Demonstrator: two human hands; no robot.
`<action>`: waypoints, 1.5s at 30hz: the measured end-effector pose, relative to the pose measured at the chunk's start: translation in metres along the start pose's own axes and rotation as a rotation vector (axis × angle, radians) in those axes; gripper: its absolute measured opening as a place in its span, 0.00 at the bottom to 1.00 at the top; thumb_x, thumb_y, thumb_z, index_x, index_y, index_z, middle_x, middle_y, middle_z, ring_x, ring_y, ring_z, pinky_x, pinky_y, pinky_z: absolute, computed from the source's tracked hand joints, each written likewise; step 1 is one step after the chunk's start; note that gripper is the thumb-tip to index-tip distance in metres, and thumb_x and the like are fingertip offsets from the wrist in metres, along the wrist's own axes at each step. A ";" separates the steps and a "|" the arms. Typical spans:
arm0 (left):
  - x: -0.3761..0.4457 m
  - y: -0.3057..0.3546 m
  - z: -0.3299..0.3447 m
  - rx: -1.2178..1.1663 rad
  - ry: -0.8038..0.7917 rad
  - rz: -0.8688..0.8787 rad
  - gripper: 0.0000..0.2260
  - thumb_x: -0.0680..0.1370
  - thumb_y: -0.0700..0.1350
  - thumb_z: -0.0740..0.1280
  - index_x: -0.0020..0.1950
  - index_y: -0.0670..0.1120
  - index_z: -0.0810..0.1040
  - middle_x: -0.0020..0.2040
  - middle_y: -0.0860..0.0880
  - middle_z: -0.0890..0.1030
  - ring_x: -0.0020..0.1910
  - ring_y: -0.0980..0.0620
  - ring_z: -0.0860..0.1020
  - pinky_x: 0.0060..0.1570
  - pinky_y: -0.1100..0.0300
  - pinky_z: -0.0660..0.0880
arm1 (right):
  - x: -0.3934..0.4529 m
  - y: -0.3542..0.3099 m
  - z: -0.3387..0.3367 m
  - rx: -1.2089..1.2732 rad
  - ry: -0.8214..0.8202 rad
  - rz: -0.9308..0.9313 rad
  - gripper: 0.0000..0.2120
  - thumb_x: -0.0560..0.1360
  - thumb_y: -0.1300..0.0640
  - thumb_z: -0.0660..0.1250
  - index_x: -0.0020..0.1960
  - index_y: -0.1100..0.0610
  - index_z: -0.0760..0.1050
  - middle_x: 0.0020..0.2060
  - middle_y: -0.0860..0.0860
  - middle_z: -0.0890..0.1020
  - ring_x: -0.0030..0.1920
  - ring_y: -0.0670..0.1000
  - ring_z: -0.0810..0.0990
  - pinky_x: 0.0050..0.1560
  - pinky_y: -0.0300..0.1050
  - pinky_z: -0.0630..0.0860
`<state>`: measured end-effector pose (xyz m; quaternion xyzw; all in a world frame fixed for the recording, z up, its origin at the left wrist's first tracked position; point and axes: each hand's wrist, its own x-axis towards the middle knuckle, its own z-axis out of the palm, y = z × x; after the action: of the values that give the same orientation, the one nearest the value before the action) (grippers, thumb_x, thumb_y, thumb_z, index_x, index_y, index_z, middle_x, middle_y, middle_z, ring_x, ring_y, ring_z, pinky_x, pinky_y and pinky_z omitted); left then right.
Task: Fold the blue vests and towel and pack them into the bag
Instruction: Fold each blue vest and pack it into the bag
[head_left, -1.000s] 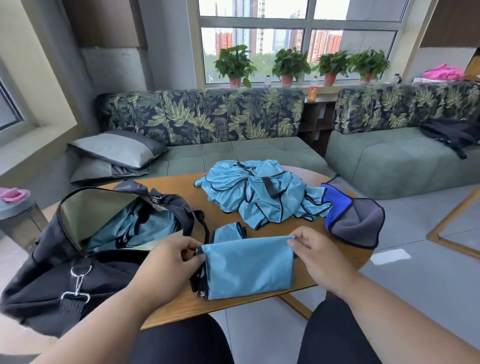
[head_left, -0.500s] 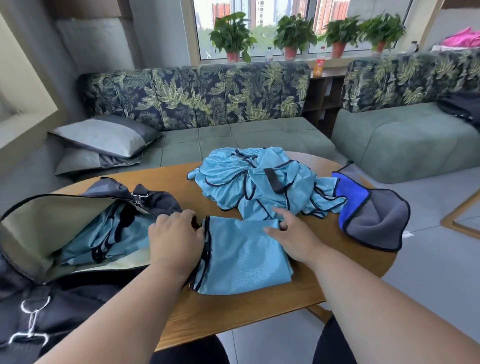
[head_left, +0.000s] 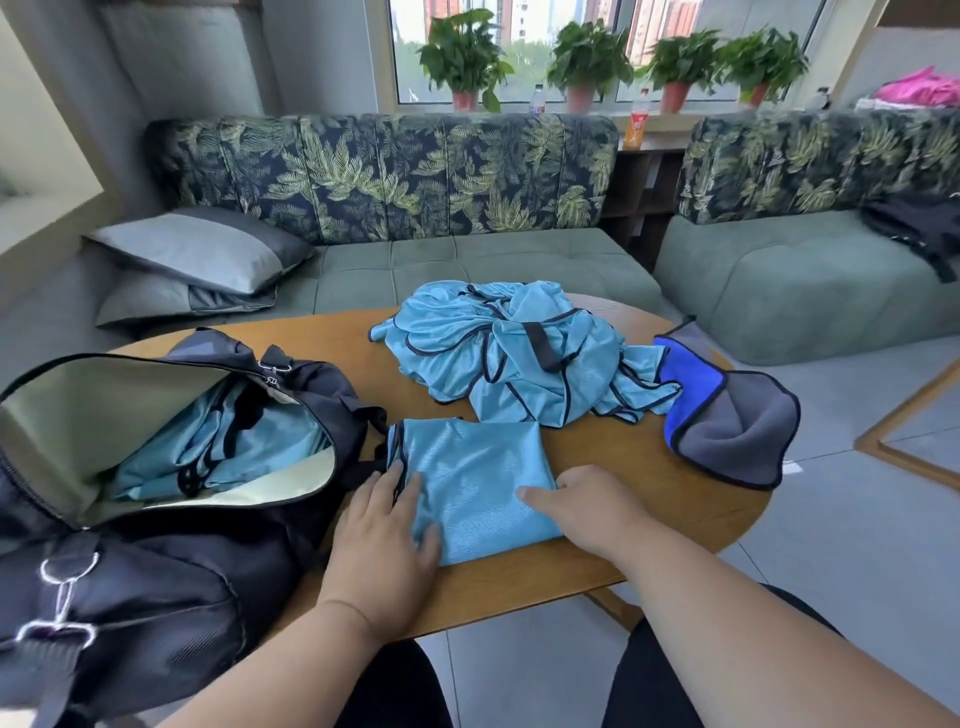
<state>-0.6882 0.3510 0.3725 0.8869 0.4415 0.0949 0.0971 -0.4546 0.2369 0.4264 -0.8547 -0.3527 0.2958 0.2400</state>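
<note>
Hands (head_left: 483, 525) on vest (head_left: 475, 483), wood tbl (head_left: 675, 499).

The folded vest (head_left: 475, 483) and the crumpled vests (head_left: 519, 348) are light blue with dark trim; the towel (head_left: 727, 410) is royal blue and grey, edged black. The bag (head_left: 171, 571) is black with a pale cream lining, on a warm brown wooden bench (head_left: 649, 467). The sofa (head_left: 384, 176) has a dark back patterned with green leaves and a grey-green seat.

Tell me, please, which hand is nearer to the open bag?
Left. The left hand rests on the folded vest's left edge, right beside the bag; the right hand rests on the vest's far side.
</note>
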 end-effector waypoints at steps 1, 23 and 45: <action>0.000 0.000 -0.002 -0.002 0.002 0.001 0.31 0.82 0.61 0.56 0.84 0.53 0.60 0.85 0.50 0.57 0.83 0.46 0.54 0.82 0.51 0.53 | -0.001 -0.001 0.001 -0.003 -0.022 -0.006 0.26 0.72 0.35 0.73 0.33 0.52 0.66 0.28 0.46 0.70 0.31 0.50 0.71 0.34 0.46 0.65; -0.008 -0.013 -0.001 -0.245 0.230 0.104 0.36 0.83 0.69 0.44 0.86 0.51 0.53 0.85 0.49 0.56 0.83 0.46 0.54 0.82 0.50 0.50 | -0.028 -0.106 -0.123 0.244 0.279 -0.342 0.09 0.72 0.64 0.66 0.36 0.57 0.68 0.27 0.45 0.72 0.28 0.45 0.69 0.31 0.41 0.64; -0.024 -0.034 0.001 -0.301 0.212 0.275 0.15 0.72 0.36 0.77 0.53 0.53 0.87 0.59 0.53 0.83 0.61 0.46 0.78 0.66 0.52 0.74 | -0.088 0.013 0.047 -0.389 0.017 -0.571 0.40 0.73 0.43 0.71 0.81 0.44 0.59 0.76 0.45 0.64 0.76 0.46 0.62 0.77 0.39 0.54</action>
<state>-0.7282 0.3521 0.3610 0.8994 0.3050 0.2645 0.1677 -0.5310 0.1727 0.4145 -0.7536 -0.6255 0.1366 0.1489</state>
